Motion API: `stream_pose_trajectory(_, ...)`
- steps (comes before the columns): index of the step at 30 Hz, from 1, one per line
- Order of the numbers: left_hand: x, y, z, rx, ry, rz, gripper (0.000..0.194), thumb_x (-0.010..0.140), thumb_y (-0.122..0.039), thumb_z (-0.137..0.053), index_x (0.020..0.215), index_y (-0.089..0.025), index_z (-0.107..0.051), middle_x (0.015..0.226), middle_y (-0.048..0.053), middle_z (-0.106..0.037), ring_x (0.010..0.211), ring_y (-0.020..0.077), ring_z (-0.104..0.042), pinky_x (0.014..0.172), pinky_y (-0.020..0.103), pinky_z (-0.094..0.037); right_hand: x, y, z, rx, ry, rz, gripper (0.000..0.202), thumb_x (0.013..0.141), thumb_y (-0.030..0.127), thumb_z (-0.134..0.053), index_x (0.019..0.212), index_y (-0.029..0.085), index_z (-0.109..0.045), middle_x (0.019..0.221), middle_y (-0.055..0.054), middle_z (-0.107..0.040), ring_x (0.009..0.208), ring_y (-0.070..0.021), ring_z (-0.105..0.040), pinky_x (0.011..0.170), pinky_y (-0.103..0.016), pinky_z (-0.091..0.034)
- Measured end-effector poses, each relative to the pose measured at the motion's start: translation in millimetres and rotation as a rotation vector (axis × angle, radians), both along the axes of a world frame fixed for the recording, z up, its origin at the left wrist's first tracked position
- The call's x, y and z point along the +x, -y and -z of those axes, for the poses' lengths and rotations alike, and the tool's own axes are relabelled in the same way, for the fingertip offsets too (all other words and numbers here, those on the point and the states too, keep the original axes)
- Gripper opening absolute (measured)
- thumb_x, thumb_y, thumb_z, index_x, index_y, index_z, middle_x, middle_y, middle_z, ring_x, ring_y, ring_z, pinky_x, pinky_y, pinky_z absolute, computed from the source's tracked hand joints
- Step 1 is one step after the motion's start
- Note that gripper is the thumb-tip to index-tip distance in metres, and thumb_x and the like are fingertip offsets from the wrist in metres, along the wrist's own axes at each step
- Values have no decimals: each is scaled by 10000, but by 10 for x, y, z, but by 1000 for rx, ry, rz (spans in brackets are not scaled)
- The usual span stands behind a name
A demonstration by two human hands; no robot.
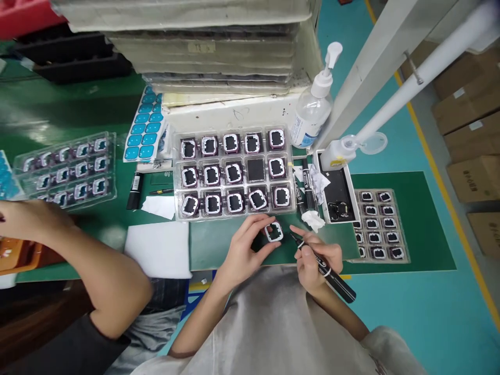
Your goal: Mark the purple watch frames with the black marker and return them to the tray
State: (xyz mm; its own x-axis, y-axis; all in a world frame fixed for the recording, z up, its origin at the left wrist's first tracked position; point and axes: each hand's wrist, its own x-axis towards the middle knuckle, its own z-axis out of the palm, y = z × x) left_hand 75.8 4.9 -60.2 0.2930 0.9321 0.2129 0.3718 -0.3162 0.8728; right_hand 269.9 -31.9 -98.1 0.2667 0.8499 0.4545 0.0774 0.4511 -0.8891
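**White-rimmed frame and uncapped marker, held apart above the counter.**
The left hand is clamped on the white-rimmed frame, pinched between fingers and thumb in front of the clear tray; the right hand grips a black marker, its tip just beside the frame but not touching. Good practice, in judgement: pinch the frame only by its outer sides, steady both wrists near the counter, and bring the tip in lightly, clear of the fingertips. The frame is a rounded square with a notched opening, its rim matt and plastic-looking; the marker is a smooth, thick cylinder; the tray is glossy, thin-walled and moulded into square pockets.
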Motion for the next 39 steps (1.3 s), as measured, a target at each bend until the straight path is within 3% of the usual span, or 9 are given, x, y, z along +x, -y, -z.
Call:
stream_pose_trajectory(3,-142,-250,-275,219,-213,-3,555,1075,-300,-795,1598,-293,-610,1397,133,-661,1283,306,-661,1103,472,-591,-25,-17,36,52,-87,45,138,1105,249,-660,1154,333,-563,717,95,-632,534,-170,-531,947,-642,-740)
stream_pose_trajectory(7,-294,-841,-537,380,-524,-19,528,1131,-333,-672,1642,-249,-569,1453,181,-622,1330,378,-568,1150,588,-542,-58,-34,63,62,-100,23,146,1099,224,-677,1149,315,-574,720,98,-635,557,-162,-557,973,-656,-727)
stream_pose_trajectory(11,-258,-1314,-569,379,-715,62,449,1132,-256,-595,1576,-193,-608,1447,191,-623,1321,397,-543,1154,614,-525,-48,-18,76,60,-119,26,181,1075,170,-681,1124,303,-569,715,100,-628,578,-163,-576,967,-615,-735)
stream_pose_trajectory(14,-100,-1406,-543,404,-730,65,363,1140,-262,-586,1485,-172,-656,1400,190,-631,1278,386,-560,1111,582,-536,-44,-15,63,39,-106,40,187,1076,175,-670,1122,311,-550,718,104,-627,577,-163,-579,956,-586,-738)
stream_pose_trajectory(21,214,-1386,-413,388,-706,164,193,1099,-329,-711,1147,-143,-702,1213,175,-643,1186,388,-600,1047,557,-547,-44,-22,16,39,-65,0,206,1061,172,-679,1115,319,-547,681,102,-570,590,-180,-568,907,-555,-740)
stream_pose_trajectory(27,117,-1280,-521,328,-448,165,55,1151,-231,-611,1105,-202,-621,1522,184,-621,1420,356,-602,1165,548,-539,-52,-20,21,37,-70,31,184,1066,190,-669,1106,320,-545,686,97,-570,585,-180,-565,902,-541,-746)
stream_pose_trajectory(32,-27,-766,-559,36,-6,151,131,1109,-300,-747,1199,-242,-673,1496,146,-727,1441,321,-700,1144,473,-627,-42,-22,28,61,-90,13,210,1059,158,-669,1127,318,-551,675,95,-570,601,-187,-569,908,-547,-736)
stream_pose_trajectory(35,-70,-374,-364,-187,364,91,520,978,-309,-919,1426,-278,-658,1505,154,-744,1334,325,-785,1002,442,-732,-40,-19,42,59,-97,36,207,1056,157,-675,1122,310,-552,674,92,-582,610,-192,-595,910,-540,-734)
stream_pose_trajectory(39,-11,13,-29,-350,475,-57,580,935,-302,-957,1454,-262,-702,1477,162,-773,1064,255,-866,945,422,-762,-47,-41,13,47,-57,37,188,1063,185,-684,1124,314,-562,689,85,-599,587,-190,-593,883,-552,-744)
